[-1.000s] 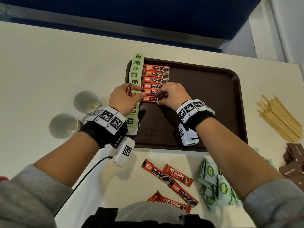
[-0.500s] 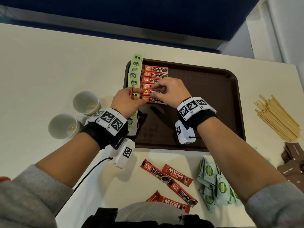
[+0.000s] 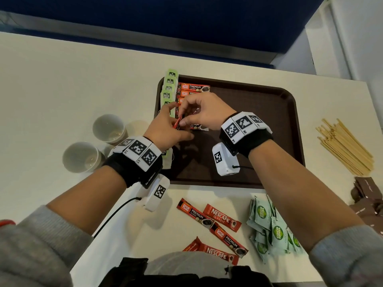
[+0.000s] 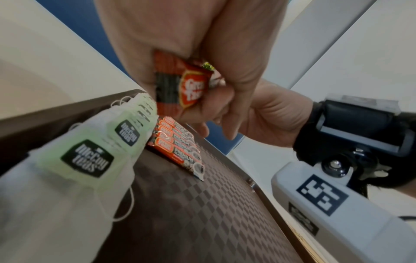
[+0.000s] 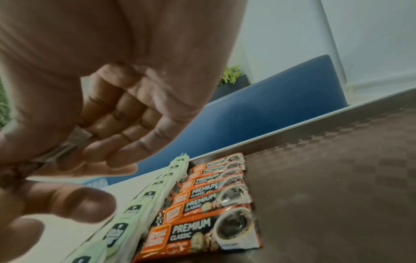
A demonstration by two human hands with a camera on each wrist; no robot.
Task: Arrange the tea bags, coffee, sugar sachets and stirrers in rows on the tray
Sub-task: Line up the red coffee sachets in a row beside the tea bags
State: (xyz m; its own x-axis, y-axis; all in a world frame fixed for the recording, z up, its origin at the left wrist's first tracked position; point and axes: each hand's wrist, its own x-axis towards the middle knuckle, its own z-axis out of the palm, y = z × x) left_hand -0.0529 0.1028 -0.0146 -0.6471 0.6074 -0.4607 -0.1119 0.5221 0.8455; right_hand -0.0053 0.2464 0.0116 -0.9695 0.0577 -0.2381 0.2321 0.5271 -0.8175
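Left hand [image 3: 165, 129] gripping red coffee sachets [image 4: 180, 85], right hand [image 3: 205, 112] pinching the same bunch, both at frame centre above the brown tray [image 3: 269, 125], laid coffee row [image 5: 202, 204] beside tea bags [image 4: 87, 158] along its left edge.

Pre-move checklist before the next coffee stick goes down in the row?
1. Stick held: ok, left hand grips coffee sticks; right hand pinches there too.
2. How many sticks in the grip: cannot tell.
3. Coffee row straight, beside the tea bags: ok.
4. Room nearer on the tray: ok.
5. Tea bags inside the tray: not ok, overhanging its left rim.
6. Spare sticks on the table: ok.
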